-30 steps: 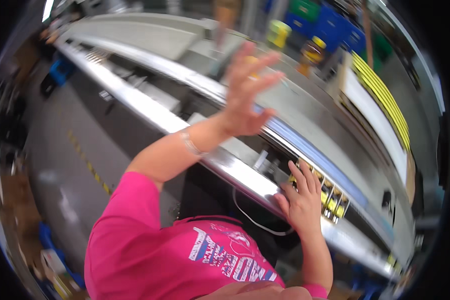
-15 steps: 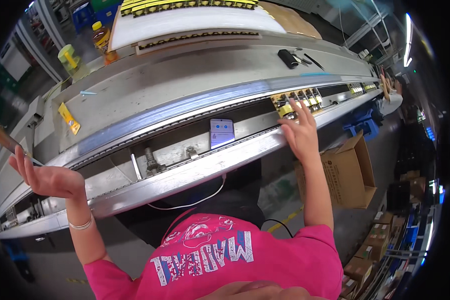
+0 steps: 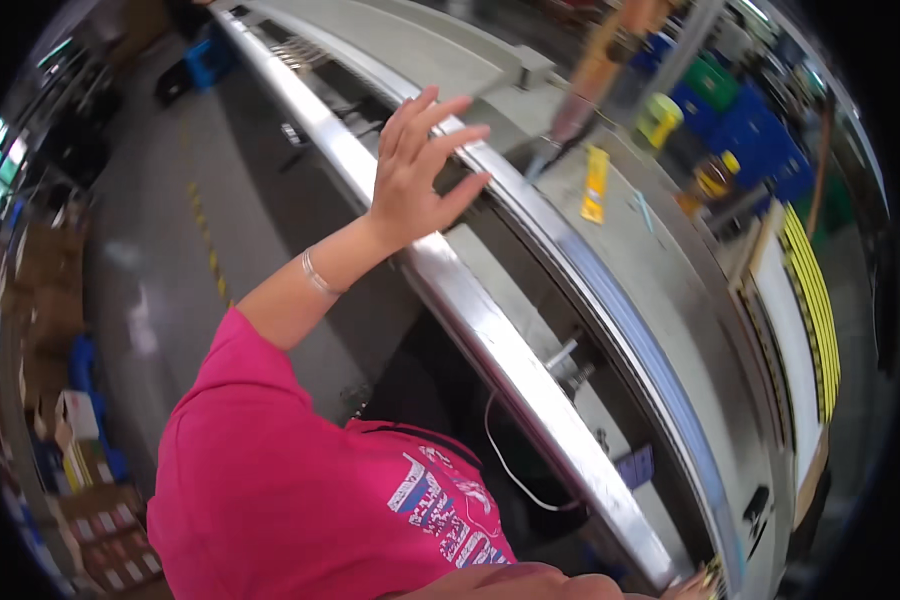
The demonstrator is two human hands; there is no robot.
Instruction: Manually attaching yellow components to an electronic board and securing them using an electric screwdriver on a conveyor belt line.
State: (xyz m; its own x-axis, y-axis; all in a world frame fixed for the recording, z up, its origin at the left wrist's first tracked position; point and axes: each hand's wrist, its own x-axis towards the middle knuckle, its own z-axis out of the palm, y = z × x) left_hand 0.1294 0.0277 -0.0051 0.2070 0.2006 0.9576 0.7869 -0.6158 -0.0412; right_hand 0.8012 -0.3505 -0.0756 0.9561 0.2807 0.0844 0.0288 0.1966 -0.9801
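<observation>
My left hand [image 3: 425,170] is raised over the conveyor track, its fingers spread and nothing in them. A silvery bracelet [image 3: 318,272] circles that wrist. Beneath and beside the hand run the bright metal front rail [image 3: 480,335] and the track's far rail [image 3: 570,250]. My right hand [image 3: 688,587] shows only in part at the lower right edge. It is next to a small piece of the yellow-topped circuit boards [image 3: 712,574]; its fingers are too cut off and blurred to read. A phone [image 3: 635,467] lies inside the track between the two hands.
On the grey bench lie a yellow packet [image 3: 595,185] and a light blue stick [image 3: 646,212]. Behind stand a yellow-lidded cup [image 3: 659,121], a bottle [image 3: 715,177] and a panel of yellow parts [image 3: 812,310]. A blurred brownish arm-like shape [image 3: 582,95] reaches over the bench. Boxes [image 3: 105,530] stand far left.
The view has swung strongly to the left and tilted. My left hand now reaches over the track with fingers spread. My right hand, earlier on the circuit boards, has slipped to the picture's lower edge.
</observation>
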